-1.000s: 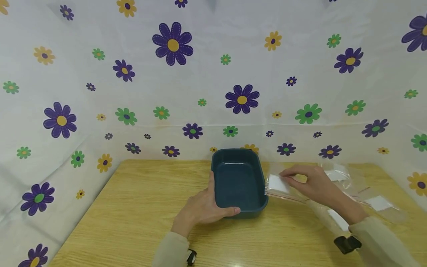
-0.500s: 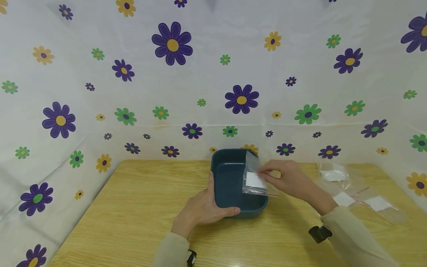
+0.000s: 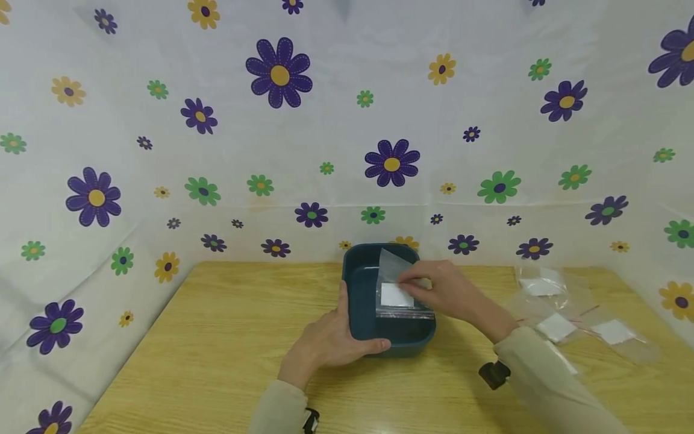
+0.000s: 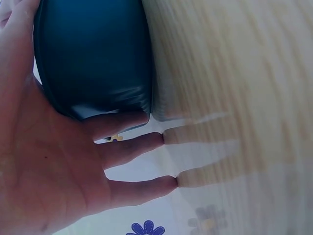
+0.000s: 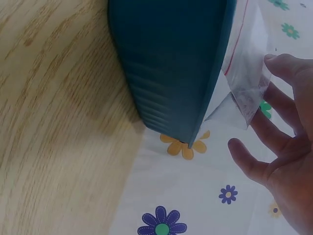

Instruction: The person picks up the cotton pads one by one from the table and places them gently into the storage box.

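A dark blue plastic bin (image 3: 364, 301) stands on the wooden table in the head view. My left hand (image 3: 328, 337) lies against its near left corner, thumb along the front rim and forefinger up the left side. In the left wrist view the fingers (image 4: 132, 149) of that hand stretch out straight, their tips down at the table. My right hand (image 3: 441, 289) pinches a clear zip bag (image 3: 394, 271) with a white label, over the bin's right half. From the right wrist view, the bag (image 5: 249, 73) hangs above the rim between thumb and fingers.
Several more clear bags with white labels (image 3: 557, 327) lie overlapping at the table's right side. The wooden table (image 3: 233, 337) backs onto a white flower-print cloth (image 3: 325, 132), which also rises at both sides.
My right hand has carried the zip bag leftward, from beside the bin's right rim to over the bin. The left hand and the bin have stayed in place.
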A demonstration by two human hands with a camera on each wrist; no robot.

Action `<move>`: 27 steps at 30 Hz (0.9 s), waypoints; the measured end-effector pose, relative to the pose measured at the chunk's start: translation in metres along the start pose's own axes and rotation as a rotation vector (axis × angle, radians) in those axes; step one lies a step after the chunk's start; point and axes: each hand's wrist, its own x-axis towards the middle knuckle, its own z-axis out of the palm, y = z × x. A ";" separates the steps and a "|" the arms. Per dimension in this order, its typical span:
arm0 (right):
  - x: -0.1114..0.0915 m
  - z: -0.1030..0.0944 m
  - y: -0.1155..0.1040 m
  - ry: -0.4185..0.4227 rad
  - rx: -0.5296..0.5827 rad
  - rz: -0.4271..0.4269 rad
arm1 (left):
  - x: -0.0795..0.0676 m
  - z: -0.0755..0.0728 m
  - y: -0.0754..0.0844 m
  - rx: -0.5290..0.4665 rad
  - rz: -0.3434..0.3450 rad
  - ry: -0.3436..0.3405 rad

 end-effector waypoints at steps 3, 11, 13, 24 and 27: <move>0.002 0.003 0.000 -0.010 -0.006 -0.002 | 0.000 -0.001 0.000 -0.001 0.001 -0.005; 0.005 0.014 0.000 -0.043 -0.010 -0.009 | 0.000 -0.001 0.000 -0.023 0.015 -0.009; 0.005 0.017 0.000 -0.053 -0.018 -0.018 | 0.000 -0.001 0.000 -0.028 0.022 -0.009; -0.007 0.014 0.002 -0.089 -0.134 0.079 | 0.000 0.000 0.001 -0.009 0.012 0.004; -0.016 0.007 0.003 -0.086 -0.179 0.101 | 0.001 0.000 0.000 -0.005 0.013 0.007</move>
